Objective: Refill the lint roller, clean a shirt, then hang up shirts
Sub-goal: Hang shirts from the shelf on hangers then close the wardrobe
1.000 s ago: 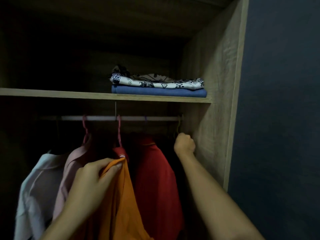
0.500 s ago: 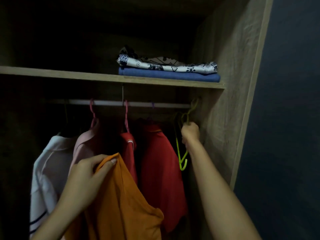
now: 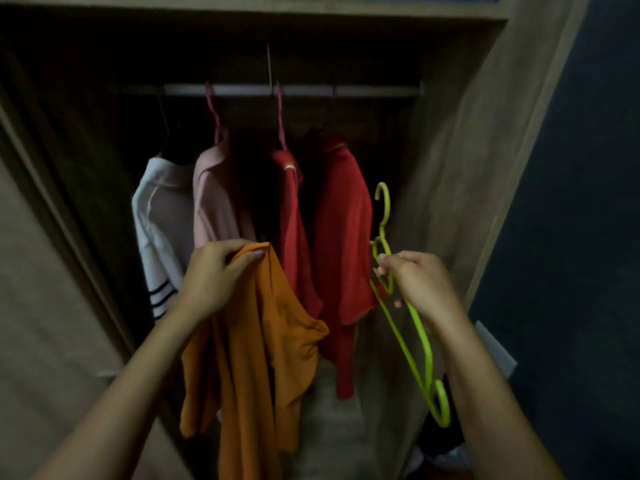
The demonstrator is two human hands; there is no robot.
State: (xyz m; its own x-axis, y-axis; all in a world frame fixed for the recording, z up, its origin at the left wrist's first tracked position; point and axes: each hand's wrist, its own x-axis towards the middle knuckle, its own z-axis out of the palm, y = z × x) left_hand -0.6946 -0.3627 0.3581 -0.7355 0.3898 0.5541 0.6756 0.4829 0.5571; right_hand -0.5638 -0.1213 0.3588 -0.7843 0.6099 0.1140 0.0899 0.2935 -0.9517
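My left hand [image 3: 214, 275] grips an orange shirt [image 3: 256, 358] by its top edge, and the cloth hangs down in front of the open wardrobe. My right hand [image 3: 415, 282] holds a lime-green plastic hanger [image 3: 415, 327] near its neck, hook pointing up, free of the rail [image 3: 294, 90]. The hanger is to the right of the orange shirt and apart from it. On the rail hang a white shirt with dark stripes [image 3: 159, 216], a pink shirt [image 3: 214, 202] and two red shirts [image 3: 294, 223] [image 3: 343, 223].
The wardrobe's wooden right side panel [image 3: 460, 150] stands close to my right hand. A dark blue wall [image 3: 581, 202] lies beyond it. The shelf's underside [image 3: 277, 5] runs along the top. Pink hanger hooks [image 3: 213, 109] sit on the rail.
My right hand has taken the green hanger off the rail's right end and brought it down and toward me. The camera has tilted down, so the shelf's folded clothes have left the view.
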